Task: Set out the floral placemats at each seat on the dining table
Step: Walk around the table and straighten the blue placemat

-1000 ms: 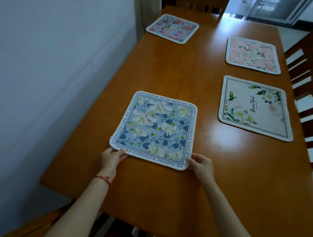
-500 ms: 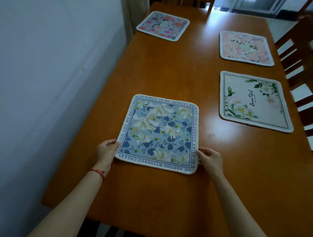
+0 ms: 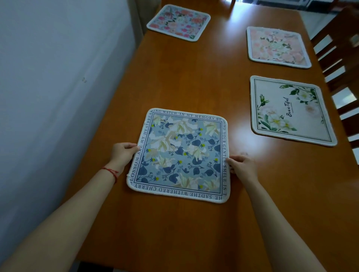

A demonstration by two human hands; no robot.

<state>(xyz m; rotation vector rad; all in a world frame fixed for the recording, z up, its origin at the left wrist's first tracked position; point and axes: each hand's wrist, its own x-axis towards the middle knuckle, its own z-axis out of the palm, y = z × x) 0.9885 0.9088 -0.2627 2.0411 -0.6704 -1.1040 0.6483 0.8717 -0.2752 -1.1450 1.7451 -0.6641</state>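
Note:
A blue floral placemat with a lettered border lies flat on the wooden dining table, near its left edge. My left hand grips the mat's left edge and my right hand grips its right edge, both about midway along the sides. A cream placemat with green leaves lies at the right side. Farther back are a pale pink floral placemat on the right and a pink-and-red floral placemat on the left.
A white wall runs close along the table's left edge. Dark wooden chairs stand along the right side. Another chair back shows at the far end.
Both hands slid from the mat's near corners up along its side edges. The blue mat turned a little and now lies squarer to the table edge.

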